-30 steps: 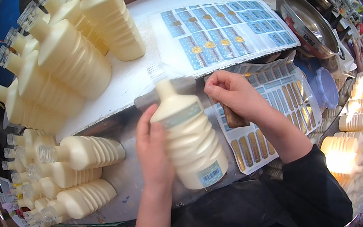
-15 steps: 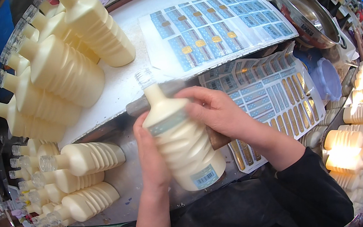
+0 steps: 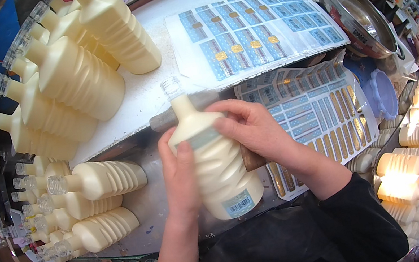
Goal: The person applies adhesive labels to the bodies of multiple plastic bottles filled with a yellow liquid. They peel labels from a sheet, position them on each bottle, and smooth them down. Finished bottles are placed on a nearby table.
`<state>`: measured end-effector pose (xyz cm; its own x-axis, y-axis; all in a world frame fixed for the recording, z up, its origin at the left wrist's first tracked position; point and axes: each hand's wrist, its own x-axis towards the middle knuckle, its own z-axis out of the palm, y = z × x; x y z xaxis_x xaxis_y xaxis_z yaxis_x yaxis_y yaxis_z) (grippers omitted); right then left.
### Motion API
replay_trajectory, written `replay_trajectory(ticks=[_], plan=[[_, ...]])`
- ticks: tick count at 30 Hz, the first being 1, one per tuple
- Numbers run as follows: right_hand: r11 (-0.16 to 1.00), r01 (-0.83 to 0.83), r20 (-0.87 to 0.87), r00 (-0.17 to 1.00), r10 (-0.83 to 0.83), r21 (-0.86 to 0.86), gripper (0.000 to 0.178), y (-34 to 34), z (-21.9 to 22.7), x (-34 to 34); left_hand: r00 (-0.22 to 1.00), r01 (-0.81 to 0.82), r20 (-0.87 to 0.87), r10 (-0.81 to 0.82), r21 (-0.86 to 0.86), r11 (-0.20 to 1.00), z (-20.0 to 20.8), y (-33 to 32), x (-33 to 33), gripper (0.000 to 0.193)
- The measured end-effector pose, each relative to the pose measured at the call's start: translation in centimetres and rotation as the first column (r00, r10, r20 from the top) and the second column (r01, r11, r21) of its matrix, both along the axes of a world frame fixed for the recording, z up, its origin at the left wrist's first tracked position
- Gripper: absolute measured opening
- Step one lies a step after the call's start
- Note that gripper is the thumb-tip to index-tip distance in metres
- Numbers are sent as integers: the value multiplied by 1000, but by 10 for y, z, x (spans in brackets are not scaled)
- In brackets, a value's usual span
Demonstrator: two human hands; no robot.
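Note:
A cream plastic bottle with a clear threaded neck leans between my two hands, its neck pointing away from me. A pale blue strip label runs across its shoulder, and a blue barcode label sits near its base. My left hand grips the left side, with the thumb over the strip's left end. Across from it, my right hand holds the right shoulder, its thumb on the strip's right end. The other fingertips are partly hidden. Below the bottle shows part of a brown wooden piece.
Several cream bottles stand on the white tabletop at far left; more bottles lie below them. Label sheets lie on the tabletop, others beneath its edge. A metal pan, a lilac basin and rows of bottles are at right.
My left thumb has come onto the front of the bottle, over the strip label's left end. My right hand keeps nearly the same hold. The whole view has shifted slightly.

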<state>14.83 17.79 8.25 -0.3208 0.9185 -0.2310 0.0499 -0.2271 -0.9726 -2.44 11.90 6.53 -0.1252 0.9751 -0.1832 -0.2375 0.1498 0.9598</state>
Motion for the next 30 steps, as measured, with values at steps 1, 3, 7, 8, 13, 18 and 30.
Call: replay_trajectory(ticks=[1, 3, 7, 8, 13, 18, 30], plan=[[1000, -7, -71, 997, 5, -29, 37, 0, 5, 3, 1000, -8, 8, 8, 2, 1000, -1, 0, 0, 42], [989, -22, -122, 992, 4, -145, 38, -1, 13, 10, 998, -44, 54, 43, 3, 999, -3, 0, 0, 43], [987, -88, -164, 984, 65, -137, 41, -1, 15, 16, 984, -125, 127, 123, 9, 992, -9, 0, 0, 45], [991, -90, -168, 983, 72, -99, 41, 0, 11, 14, 981, -140, 135, 139, -3, 990, -9, -1, -1, 46], [998, -63, -172, 983, 63, 4, 40, 0, -8, 6, 995, -93, 52, 90, 50, 994, -7, -4, 0, 37], [996, -89, -149, 985, 87, -6, 38, -1, -10, 10, 992, -101, 85, 98, 36, 994, -5, -3, 1, 33], [972, -4, -129, 991, -27, -233, 37, -8, 5, 22, 997, -82, 13, 81, 62, 995, 5, -13, 3, 64]])
